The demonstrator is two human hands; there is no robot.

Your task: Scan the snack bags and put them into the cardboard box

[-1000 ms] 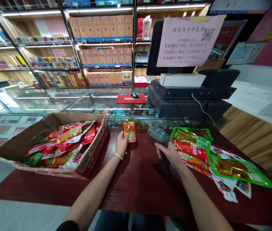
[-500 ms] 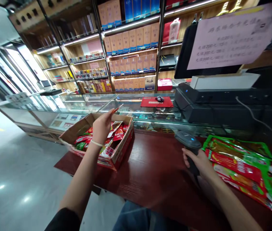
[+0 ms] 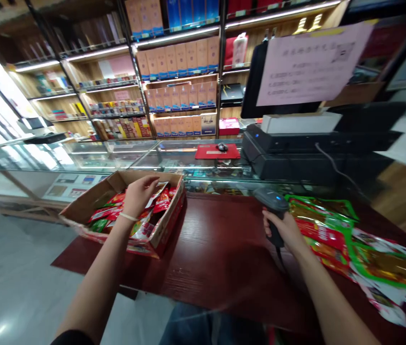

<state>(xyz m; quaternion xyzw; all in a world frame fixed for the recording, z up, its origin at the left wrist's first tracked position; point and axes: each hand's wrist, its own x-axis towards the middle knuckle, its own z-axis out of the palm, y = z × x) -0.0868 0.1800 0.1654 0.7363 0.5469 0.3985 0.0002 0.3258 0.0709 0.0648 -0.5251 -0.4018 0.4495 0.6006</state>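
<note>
My left hand (image 3: 139, 194) hovers over a cardboard box (image 3: 165, 225) with its fingers loosely bent and apart; I see nothing held in them. Red, green and white snack packets (image 3: 162, 202) fill the box below that hand. A pale band circles the left wrist. My right hand (image 3: 287, 230) is wrapped round the handle of a dark handheld barcode scanner (image 3: 271, 199) with a blue light on top. Just right of the scanner, larger red and green snack packets (image 3: 325, 235) lie in an overlapping pile on the dark red tabletop (image 3: 210, 249).
A glass display counter (image 3: 134, 160) runs behind the table, with a red mouse pad (image 3: 206, 151) on it. A monitor carrying a pink paper sign (image 3: 307, 67) stands above black equipment (image 3: 278, 155). Shelves of boxes (image 3: 181, 60) line the back wall.
My left hand has lowered towards the box; the thin thing at its fingertips no longer shows there. The view has turned right. My right hand still grips the scanner.
</note>
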